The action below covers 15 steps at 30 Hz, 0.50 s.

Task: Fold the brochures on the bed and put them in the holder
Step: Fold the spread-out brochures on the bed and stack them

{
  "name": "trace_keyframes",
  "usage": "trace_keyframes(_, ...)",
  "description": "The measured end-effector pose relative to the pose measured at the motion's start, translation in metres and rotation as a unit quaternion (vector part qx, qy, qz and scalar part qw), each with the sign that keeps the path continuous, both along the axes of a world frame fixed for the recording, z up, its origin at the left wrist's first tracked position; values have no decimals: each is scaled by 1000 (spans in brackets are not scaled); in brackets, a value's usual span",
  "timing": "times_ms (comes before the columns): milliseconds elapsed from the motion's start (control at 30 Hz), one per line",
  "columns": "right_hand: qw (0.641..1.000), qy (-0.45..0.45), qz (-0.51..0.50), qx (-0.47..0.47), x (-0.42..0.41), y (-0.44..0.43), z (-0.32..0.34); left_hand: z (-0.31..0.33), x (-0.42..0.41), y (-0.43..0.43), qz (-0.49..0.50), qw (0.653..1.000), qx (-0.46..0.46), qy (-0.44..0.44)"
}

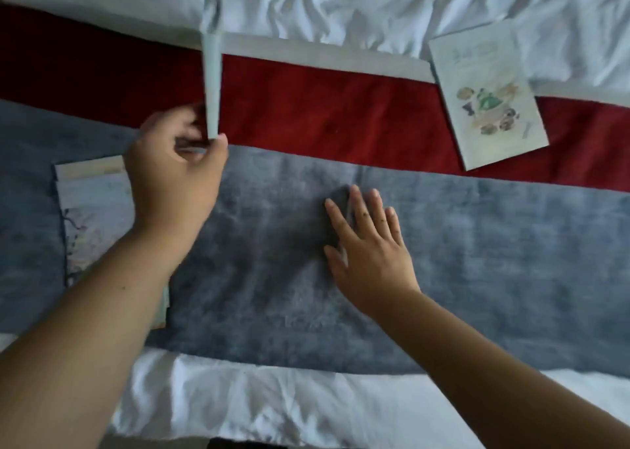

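The fingers of the left hand were curled and pinched the lower end of a pale brochure. It stood nearly on edge at about ten o'clock in the view and ran up from the hand toward twelve o'clock. The fingers of the right hand were straight and slightly spread. They lay flat on the bedding just right of centre, at about four o'clock from the left hand, and held nothing. The bed filled the whole view. Its rumpled white sheet lay across the twelve o'clock edge and again along six o'clock. A grey blanket crossed the middle from nine to three o'clock, and both hands were over it. A dark red band ran just above the blanket, edged toward twelve o'clock by a narrow pale strip. A second brochure, with a small coloured picture on its cover, lay flat and tilted at two o'clock. It rested partly on the red band and partly on the white sheet, well apart from both hands. A third brochure lay flat on the grey blanket at nine o'clock, partly hidden under the left forearm.
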State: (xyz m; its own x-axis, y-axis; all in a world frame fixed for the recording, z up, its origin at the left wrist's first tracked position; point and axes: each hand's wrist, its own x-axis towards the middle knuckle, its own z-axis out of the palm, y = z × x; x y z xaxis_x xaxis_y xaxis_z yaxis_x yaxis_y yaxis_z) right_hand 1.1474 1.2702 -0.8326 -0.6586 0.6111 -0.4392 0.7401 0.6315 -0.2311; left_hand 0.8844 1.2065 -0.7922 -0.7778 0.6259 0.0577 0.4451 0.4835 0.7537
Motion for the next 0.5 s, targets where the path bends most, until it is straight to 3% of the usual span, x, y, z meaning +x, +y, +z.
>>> trace_keyframes(67, 1000, -4, -27, -8, 23, 23, 2, -1, 30, 14, -96, 988, -22, 118)
trace_keyframes(133, 999, -7, -40, -11, 46, 46, 5, -5, 58, 26, -161, 973, -25, 164)
trace_keyframes(300, 996, -6, -84, -4, 97, 90, 8, -20, 119, 44, -258, 952, -17, 162)
trace_keyframes(500, 991, 24, -132, 12, 136, 127, 0, -32, 183, 39, -285, 946, -49, 145)
